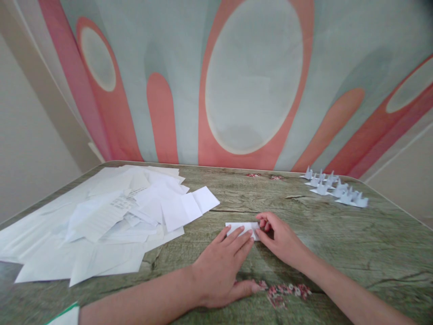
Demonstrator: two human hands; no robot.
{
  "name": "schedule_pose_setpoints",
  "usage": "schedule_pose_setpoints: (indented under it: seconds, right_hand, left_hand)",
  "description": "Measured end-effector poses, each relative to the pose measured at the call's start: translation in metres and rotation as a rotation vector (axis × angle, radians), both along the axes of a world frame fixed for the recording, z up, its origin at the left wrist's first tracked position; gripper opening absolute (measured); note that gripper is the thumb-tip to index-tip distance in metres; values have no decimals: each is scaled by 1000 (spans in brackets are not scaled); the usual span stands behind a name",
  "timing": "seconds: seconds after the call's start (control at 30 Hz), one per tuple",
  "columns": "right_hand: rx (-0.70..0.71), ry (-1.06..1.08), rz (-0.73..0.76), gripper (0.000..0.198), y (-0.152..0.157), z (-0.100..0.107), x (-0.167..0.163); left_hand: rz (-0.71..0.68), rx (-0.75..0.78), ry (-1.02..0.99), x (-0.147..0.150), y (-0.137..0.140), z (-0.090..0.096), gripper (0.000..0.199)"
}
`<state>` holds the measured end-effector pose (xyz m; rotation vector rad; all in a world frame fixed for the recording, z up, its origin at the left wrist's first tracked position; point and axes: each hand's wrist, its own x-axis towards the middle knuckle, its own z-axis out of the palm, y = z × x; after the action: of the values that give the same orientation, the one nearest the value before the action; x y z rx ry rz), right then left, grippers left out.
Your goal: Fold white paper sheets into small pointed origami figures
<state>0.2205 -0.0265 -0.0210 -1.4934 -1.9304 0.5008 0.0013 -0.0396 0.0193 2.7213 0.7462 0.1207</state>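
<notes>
A small folded piece of white paper [249, 225] lies flat on the wood-patterned table in front of me. My left hand [227, 259] rests on it with fingers stretched out and spread, the fingertips pressing its surface and the thumb out on the table. At the paper's right end, my right hand [275, 234] has thumb and curled fingers around the edge, pinching it. Part of the paper is hidden under my left fingers.
A broad heap of loose white sheets [111, 243] covers the table's left side, with a creased sheet [191, 205] at its right edge. Several small folded paper figures [338, 188] stand in rows at the back right. A patterned curtain [186, 113] hangs behind the table [338, 243].
</notes>
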Motion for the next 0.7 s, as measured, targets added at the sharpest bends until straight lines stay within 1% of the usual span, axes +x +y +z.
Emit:
schedule_pose_setpoints:
  seconds: [0.07,0.2,0.4,0.53,0.7]
  right_hand:
    - [-2,-2,24,25,1,1,2]
    - [-42,-10,110,17,5,7,3]
    - [-74,15,224,19,22,15,-6]
    - [-68,29,223,18,28,14,-10]
    - [-77,52,228,19,26,14,-11]
  left_hand:
    - [-11,-2,1,0,1,1,74]
    - [-35,11,-5,-1,3,3,74]
    - [-79,46,-4,-2,4,4,73]
    - [-80,53,-1,-2,6,4,73]
    - [-92,42,-3,-2,8,2,73]
